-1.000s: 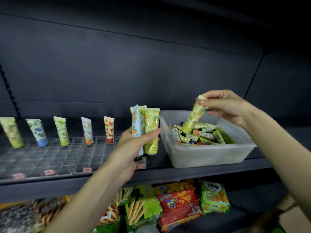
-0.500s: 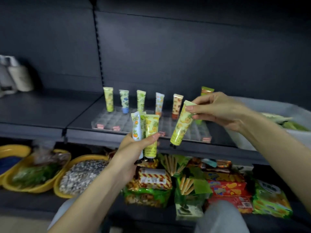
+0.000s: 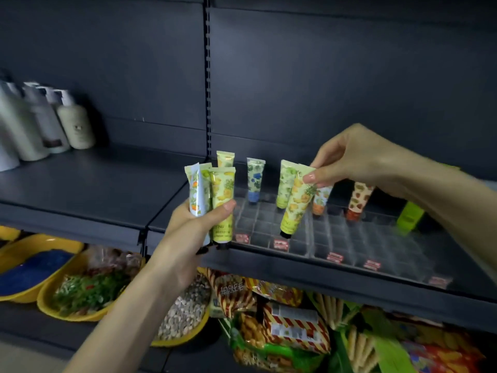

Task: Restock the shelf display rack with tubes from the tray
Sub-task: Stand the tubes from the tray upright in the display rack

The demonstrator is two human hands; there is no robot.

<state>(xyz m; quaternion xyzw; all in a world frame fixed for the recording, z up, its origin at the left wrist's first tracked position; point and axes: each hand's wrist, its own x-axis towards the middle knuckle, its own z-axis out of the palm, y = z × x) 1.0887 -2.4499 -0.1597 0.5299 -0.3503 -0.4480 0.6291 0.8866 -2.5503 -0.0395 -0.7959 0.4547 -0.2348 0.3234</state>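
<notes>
Head view: the right hand pinches a yellow pineapple-print tube by its flat crimped end, thumb and fingers closed on it. The tube hangs tilted, black cap down, over the clear gridded rack; whether the cap touches the grid I cannot tell.

The left hand grips a bundle of three tubes, crimps up, in front of the rack's left front corner.

Six standing tubes line the rack's back row, caps down. Rows of open cells lie between them and the front edge, which carries small red tags.

The rack sits on a dark shelf, whose flat surface runs left to pale bottles near the back wall.
</notes>
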